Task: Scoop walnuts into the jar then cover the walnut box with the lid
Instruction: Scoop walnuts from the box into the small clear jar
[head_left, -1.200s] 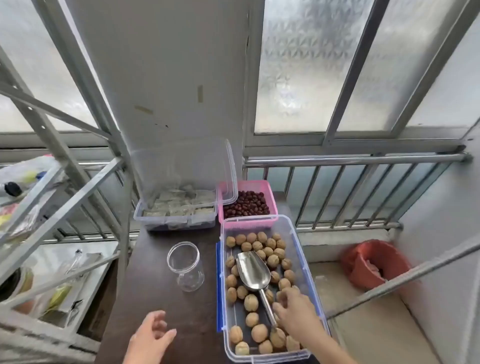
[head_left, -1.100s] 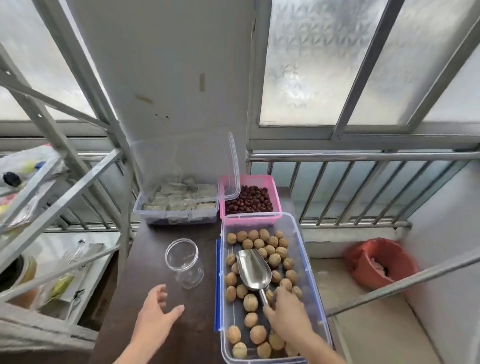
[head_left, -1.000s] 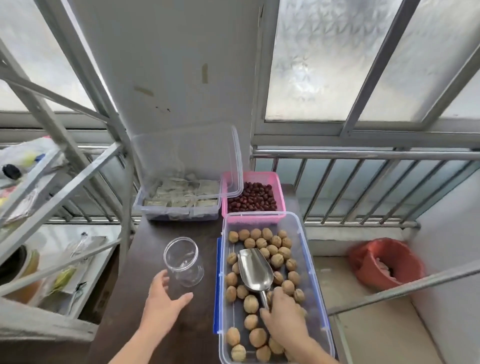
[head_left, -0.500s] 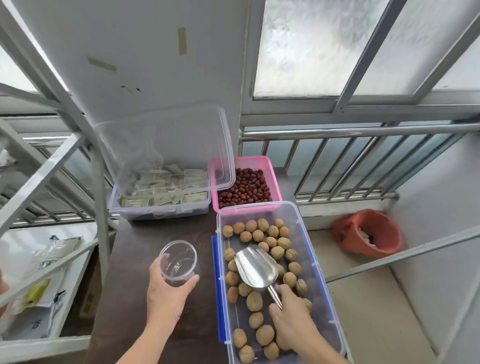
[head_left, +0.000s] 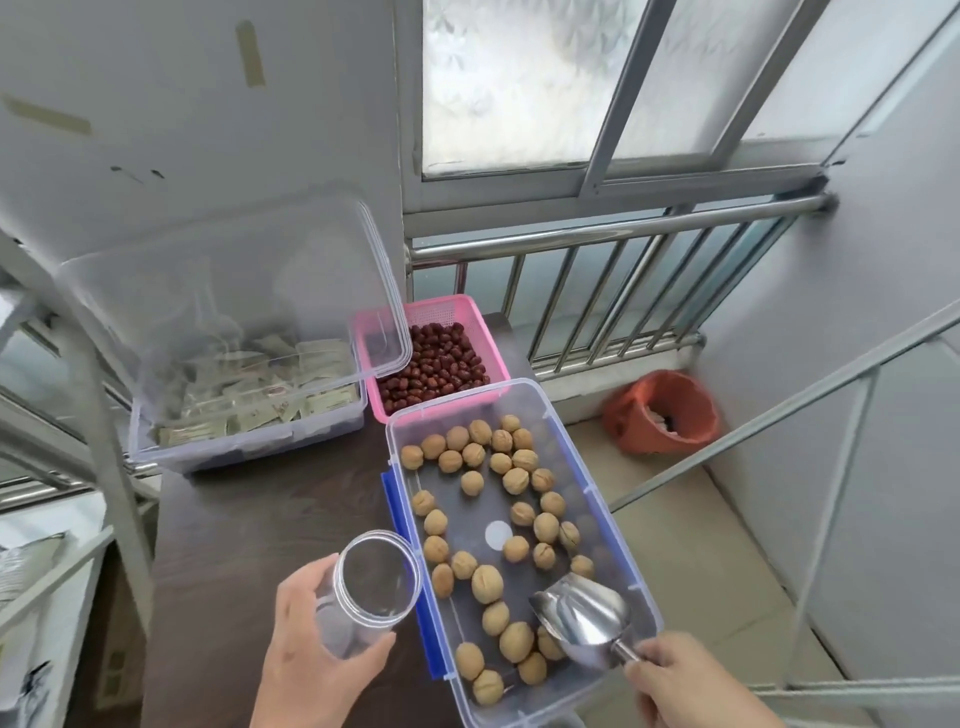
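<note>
A clear walnut box (head_left: 595, 486) with blue clips lies open on the dark table (head_left: 270, 509), several walnuts (head_left: 511, 480) spread over its floor. My right hand (head_left: 685, 680) grips the handle of a metal scoop (head_left: 584, 621); its empty bowl rests low in the near right corner of the box. My left hand (head_left: 311, 660) holds a clear empty jar (head_left: 371, 590), tilted, its mouth beside the box's left wall. A clear lid (head_left: 234, 291) leans upright at the back left, over another box.
A clear box of small packets (head_left: 244, 415) sits at the back left. Behind the walnut box is a pink basket of red dates (head_left: 436, 358). A metal railing (head_left: 597, 291) and an orange bucket (head_left: 660, 410) on the floor lie to the right. Grey frame bars (head_left: 114, 467) stand left.
My left hand closed on the jar, lifted it and tilted it toward the box. My right hand pulled the scoop back from the box's middle to its near right corner.
</note>
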